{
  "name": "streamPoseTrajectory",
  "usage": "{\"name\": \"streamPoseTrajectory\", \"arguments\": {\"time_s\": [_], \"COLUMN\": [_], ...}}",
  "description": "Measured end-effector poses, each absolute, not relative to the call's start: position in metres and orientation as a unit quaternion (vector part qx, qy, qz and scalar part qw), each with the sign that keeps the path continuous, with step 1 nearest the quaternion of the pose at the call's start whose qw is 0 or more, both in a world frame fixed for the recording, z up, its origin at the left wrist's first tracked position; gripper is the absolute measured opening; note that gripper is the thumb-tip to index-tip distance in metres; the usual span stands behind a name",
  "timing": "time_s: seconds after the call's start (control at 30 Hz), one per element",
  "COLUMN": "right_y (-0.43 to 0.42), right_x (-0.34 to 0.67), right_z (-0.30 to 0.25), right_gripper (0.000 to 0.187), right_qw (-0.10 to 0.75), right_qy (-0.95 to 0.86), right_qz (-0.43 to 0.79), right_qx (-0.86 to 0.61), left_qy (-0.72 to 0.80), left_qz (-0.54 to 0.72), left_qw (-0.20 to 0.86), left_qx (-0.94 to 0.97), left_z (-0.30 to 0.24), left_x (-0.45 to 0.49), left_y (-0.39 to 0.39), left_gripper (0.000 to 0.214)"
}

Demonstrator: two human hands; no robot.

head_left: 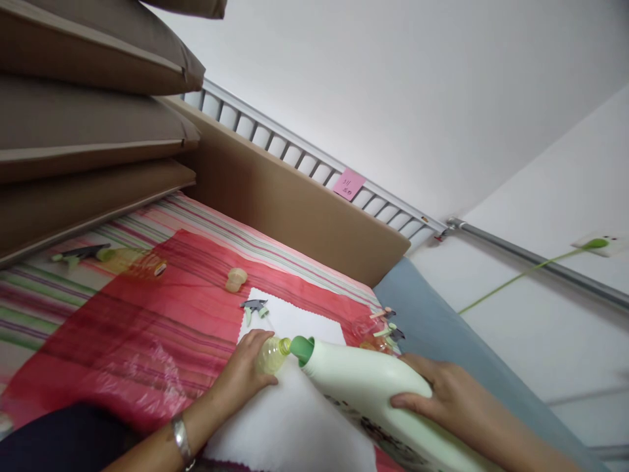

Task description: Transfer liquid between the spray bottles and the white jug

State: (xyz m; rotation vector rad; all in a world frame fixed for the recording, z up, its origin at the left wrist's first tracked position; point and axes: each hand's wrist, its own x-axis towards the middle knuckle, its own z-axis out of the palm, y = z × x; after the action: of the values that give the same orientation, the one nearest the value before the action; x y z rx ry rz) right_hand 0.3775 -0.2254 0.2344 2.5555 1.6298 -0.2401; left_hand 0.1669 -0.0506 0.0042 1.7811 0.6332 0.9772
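Lying at the left, a spray bottle (132, 262) is crossing the red sheet's edge (122, 288), with a beige cap (236, 280) and spray head (255, 307) farther right. Over the white cloth (280, 419), the left hand (246, 367) is gripping a small clear bottle (271, 356), its neck (285, 346) just beside the green spout (301, 350) of the pale-green jug (363, 373) that the right hand (437, 390) is holding.

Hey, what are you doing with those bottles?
The left hand holds a small see-through bottle. The right hand grips a big pale green bottle, tipped so its green spout is at the small one's neck. Whether anything is flowing is hard to see. A spray head lies on the white cloth.
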Motion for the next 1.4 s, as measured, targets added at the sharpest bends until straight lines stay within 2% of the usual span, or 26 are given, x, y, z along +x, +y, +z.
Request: {"name": "streamPoseTrajectory", "arguments": {"time_s": [1.4], "right_y": [-0.212], "right_x": [0.36], "right_z": [0.263], "right_gripper": [0.041], "right_qw": [0.16], "right_qy": [0.598], "right_qz": [-0.018], "right_qx": [0.785], "left_qy": [0.249], "left_qz": [0.377], "left_qw": [0.469], "left_qx": [0.759], "left_z": [-0.003], "left_x": [0.17], "left_y": [-0.05], "left_gripper": [0.074]}}
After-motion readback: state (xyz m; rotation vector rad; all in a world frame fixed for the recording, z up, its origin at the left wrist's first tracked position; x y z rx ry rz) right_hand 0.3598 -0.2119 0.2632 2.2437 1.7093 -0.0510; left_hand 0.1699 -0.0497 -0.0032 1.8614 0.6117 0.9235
